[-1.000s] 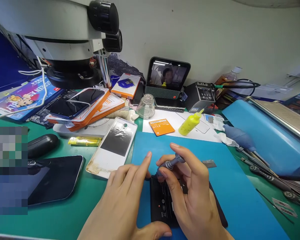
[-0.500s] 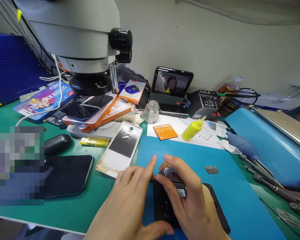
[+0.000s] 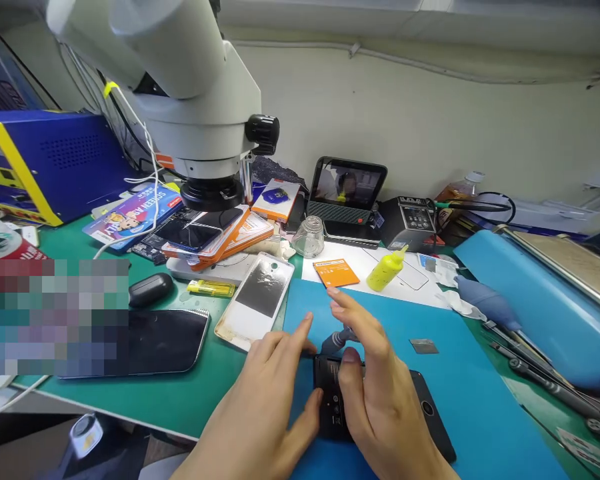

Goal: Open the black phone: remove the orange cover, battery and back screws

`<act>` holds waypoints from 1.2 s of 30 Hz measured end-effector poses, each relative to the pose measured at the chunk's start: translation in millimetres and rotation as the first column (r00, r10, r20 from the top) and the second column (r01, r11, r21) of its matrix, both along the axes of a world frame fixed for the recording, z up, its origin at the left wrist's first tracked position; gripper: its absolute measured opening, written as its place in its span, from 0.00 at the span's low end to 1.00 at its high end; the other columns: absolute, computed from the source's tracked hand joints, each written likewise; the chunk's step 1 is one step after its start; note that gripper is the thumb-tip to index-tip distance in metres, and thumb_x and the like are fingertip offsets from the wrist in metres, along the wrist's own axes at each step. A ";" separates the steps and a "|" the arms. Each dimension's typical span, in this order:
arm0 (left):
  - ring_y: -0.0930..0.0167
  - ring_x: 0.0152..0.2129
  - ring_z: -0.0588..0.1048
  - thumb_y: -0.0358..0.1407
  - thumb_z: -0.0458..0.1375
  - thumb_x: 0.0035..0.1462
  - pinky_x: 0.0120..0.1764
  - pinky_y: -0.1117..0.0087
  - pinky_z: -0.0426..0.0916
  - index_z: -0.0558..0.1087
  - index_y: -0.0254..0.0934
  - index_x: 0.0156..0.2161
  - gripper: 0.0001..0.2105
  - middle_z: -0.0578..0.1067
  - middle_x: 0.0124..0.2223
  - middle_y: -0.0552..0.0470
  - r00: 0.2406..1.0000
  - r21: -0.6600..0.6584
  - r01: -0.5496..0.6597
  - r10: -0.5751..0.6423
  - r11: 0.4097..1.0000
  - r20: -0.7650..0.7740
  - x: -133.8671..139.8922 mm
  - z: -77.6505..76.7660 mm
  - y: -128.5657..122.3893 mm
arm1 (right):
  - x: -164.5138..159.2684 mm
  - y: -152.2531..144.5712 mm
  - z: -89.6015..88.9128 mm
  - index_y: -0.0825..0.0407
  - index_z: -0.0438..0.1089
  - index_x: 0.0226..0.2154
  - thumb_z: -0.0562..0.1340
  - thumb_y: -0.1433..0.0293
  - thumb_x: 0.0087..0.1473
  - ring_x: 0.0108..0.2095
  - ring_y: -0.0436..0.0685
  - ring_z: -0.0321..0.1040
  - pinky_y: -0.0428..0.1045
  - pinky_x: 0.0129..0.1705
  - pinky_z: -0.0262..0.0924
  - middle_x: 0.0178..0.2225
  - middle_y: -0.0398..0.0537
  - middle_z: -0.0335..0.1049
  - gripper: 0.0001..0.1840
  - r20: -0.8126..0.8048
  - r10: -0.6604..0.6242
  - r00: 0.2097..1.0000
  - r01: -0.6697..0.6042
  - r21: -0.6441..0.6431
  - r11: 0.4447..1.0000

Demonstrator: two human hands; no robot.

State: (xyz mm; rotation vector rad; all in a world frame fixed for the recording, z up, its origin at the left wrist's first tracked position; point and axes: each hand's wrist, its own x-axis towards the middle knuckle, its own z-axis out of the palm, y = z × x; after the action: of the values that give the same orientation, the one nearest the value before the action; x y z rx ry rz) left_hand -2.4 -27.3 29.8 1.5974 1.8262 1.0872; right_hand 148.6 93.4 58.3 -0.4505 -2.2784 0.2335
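A dark phone (image 3: 431, 408) with its back cover off lies on the blue mat (image 3: 385, 308). My left hand (image 3: 263, 397) is beside its left end, fingers stretched out and thumb at the phone's edge. Above the phone, my right hand (image 3: 385, 393) holds a small grey screwdriver (image 3: 336, 341), tilted over the phone's upper left corner. The thumb is bent against the tool and the index finger is raised. The screwdriver's tip is hard to see, and the right hand covers the middle of the phone.
A white phone back cover (image 3: 255, 307) lies left of the mat. Behind are an orange battery (image 3: 337, 273), a yellow bottle (image 3: 385, 270) and a glass jar (image 3: 309, 237). A microscope (image 3: 200, 133) overhangs the back left. Tweezers (image 3: 535, 373) and other tools line the right.
The camera view has tilted up and shifted left. My right index finger has lifted, and the screwdriver leans differently. My left thumb has moved up along the phone's edge.
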 end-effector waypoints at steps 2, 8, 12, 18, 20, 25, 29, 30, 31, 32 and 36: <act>0.57 0.63 0.73 0.32 0.56 0.70 0.68 0.46 0.70 0.52 0.51 0.79 0.37 0.76 0.64 0.46 1.000 0.002 0.003 -0.003 1.000 -0.010 0.0 2.1 0.0 | -0.5 -0.2 -0.4 0.51 0.59 0.70 0.56 0.80 0.70 0.72 0.58 0.65 0.55 0.66 0.72 0.72 0.60 0.67 0.29 -0.004 0.003 1.000 -0.003 0.026 1.000; 0.59 0.61 0.74 0.30 0.54 0.72 0.65 0.50 0.73 0.68 0.46 0.64 0.19 0.75 0.61 0.45 1.000 0.014 -0.025 0.024 1.000 0.016 0.9 7.3 -1.6 | 2.0 -4.0 -3.1 0.49 0.59 0.71 0.57 0.81 0.68 0.71 0.60 0.68 0.57 0.63 0.76 0.72 0.59 0.67 0.32 -0.005 0.016 1.000 -0.016 0.034 0.999; 0.60 0.61 0.74 0.30 0.54 0.73 0.64 0.52 0.74 0.68 0.46 0.62 0.16 0.75 0.60 0.46 0.999 0.024 -0.034 0.034 0.999 -0.012 0.1 5.6 -2.1 | 4.5 -4.7 -2.6 0.48 0.56 0.73 0.59 0.79 0.70 0.70 0.61 0.70 0.58 0.62 0.77 0.73 0.59 0.66 0.34 -0.025 -0.006 1.000 0.006 -0.011 1.000; 0.62 0.63 0.75 0.33 0.52 0.77 0.64 0.53 0.76 0.62 0.52 0.68 0.20 0.76 0.62 0.49 0.992 0.033 0.002 0.002 0.999 -0.126 -6.5 -7.6 -0.3 | 6.4 -2.6 -2.1 0.48 0.56 0.75 0.52 0.76 0.74 0.70 0.57 0.70 0.50 0.51 0.80 0.73 0.53 0.67 0.31 -0.053 -0.003 0.999 -0.002 -0.088 0.996; 0.62 0.63 0.76 0.33 0.51 0.78 0.64 0.51 0.76 0.58 0.54 0.71 0.23 0.76 0.63 0.49 0.990 0.046 0.009 -0.003 0.999 -0.140 -8.3 -8.9 0.5 | 7.0 -2.3 -3.6 0.48 0.56 0.75 0.58 0.76 0.73 0.68 0.57 0.72 0.48 0.50 0.79 0.72 0.53 0.67 0.33 -0.070 -0.015 0.997 0.009 -0.094 0.995; 0.57 0.58 0.78 0.30 0.50 0.77 0.59 0.45 0.76 0.58 0.52 0.74 0.25 0.80 0.61 0.49 0.978 0.058 0.071 -0.058 0.996 -0.200 -10.0 1.2 5.9 | 9.4 -5.1 -5.7 0.49 0.56 0.75 0.50 0.77 0.74 0.58 0.53 0.77 0.48 0.51 0.79 0.71 0.54 0.69 0.32 -0.076 -0.026 0.997 0.017 -0.129 0.992; 0.55 0.53 0.79 0.28 0.46 0.78 0.55 0.45 0.76 0.69 0.46 0.65 0.19 0.81 0.56 0.47 0.980 0.073 0.055 -0.040 0.996 -0.194 -8.0 6.9 17.4 | 10.3 -7.0 -5.3 0.46 0.56 0.75 0.60 0.74 0.73 0.60 0.54 0.77 0.49 0.56 0.78 0.69 0.52 0.71 0.33 -0.088 -0.045 0.995 0.033 -0.137 0.990; 0.57 0.52 0.79 0.28 0.46 0.78 0.55 0.47 0.76 0.70 0.46 0.63 0.18 0.81 0.55 0.48 0.983 0.080 0.050 -0.035 0.996 -0.182 -7.7 6.8 20.3 | 10.4 -7.0 -5.2 0.46 0.56 0.75 0.58 0.75 0.74 0.60 0.55 0.77 0.50 0.56 0.77 0.69 0.51 0.72 0.32 -0.087 -0.046 0.995 0.033 -0.143 0.989; 0.59 0.52 0.79 0.29 0.46 0.79 0.55 0.50 0.76 0.71 0.46 0.62 0.16 0.81 0.55 0.49 0.985 0.089 0.046 -0.031 0.995 -0.170 -7.6 6.2 22.9 | 10.3 -6.8 -5.2 0.46 0.57 0.75 0.55 0.76 0.74 0.60 0.55 0.77 0.50 0.56 0.77 0.68 0.51 0.72 0.31 -0.084 -0.047 0.995 0.034 -0.153 0.988; 0.60 0.52 0.79 0.30 0.47 0.80 0.55 0.52 0.76 0.71 0.47 0.61 0.15 0.81 0.55 0.50 0.987 0.100 0.043 -0.027 0.994 -0.158 -7.8 5.2 24.8 | 10.1 -6.4 -5.4 0.46 0.57 0.75 0.53 0.76 0.74 0.59 0.55 0.77 0.51 0.55 0.78 0.68 0.52 0.72 0.31 -0.082 -0.048 0.996 0.034 -0.163 0.986; 0.66 0.52 0.79 0.32 0.48 0.81 0.55 0.60 0.75 0.71 0.49 0.58 0.12 0.79 0.56 0.54 0.991 0.145 0.045 -0.026 0.988 -0.130 -10.6 0.8 26.0 | 7.6 -5.2 -7.7 0.42 0.57 0.74 0.60 0.71 0.75 0.47 0.52 0.82 0.48 0.45 0.79 0.59 0.49 0.79 0.31 -0.096 -0.068 0.993 0.043 -0.244 0.969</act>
State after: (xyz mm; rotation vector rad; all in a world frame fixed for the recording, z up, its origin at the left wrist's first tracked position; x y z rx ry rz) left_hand -13.0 -1.3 30.6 1.8161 1.8275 1.1513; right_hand 156.2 88.2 50.6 -0.6128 -2.1403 0.4990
